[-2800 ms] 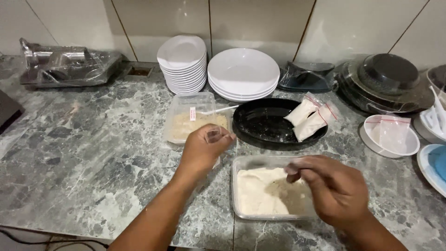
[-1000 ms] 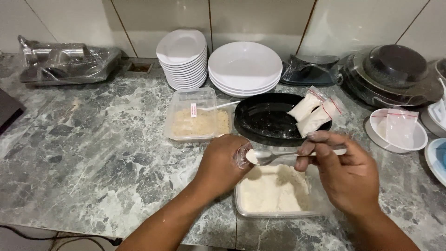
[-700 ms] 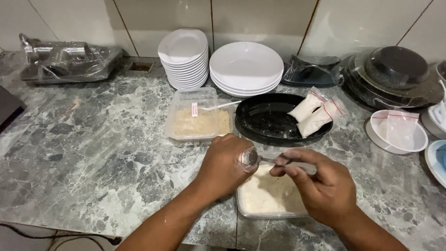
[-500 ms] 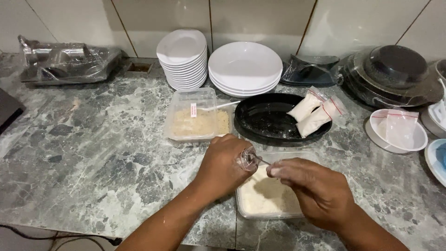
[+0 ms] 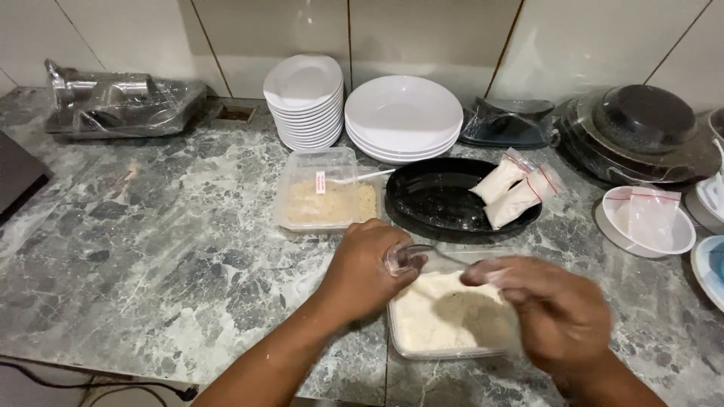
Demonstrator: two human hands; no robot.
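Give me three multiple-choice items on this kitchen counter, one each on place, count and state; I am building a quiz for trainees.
1. Where do the small filled white plastic bags lie?
A. on the oval black tray
B. on the stack of white plates
C. on the bare marble

2. How many filled white bags lie on that tray?
A. one
B. two
C. four

3. In what state is the clear rectangular plastic tub beneath the hands?
A. empty
B. lidded
C. open, holding pale powdery food

Answers:
1 A: both bags rest on the tray's right part.
2 B: two lie side by side.
3 C: no lid covers it, and pale contents fill it below the left hand, which holds a small clear bag, and the right hand, which holds a metal spoon.
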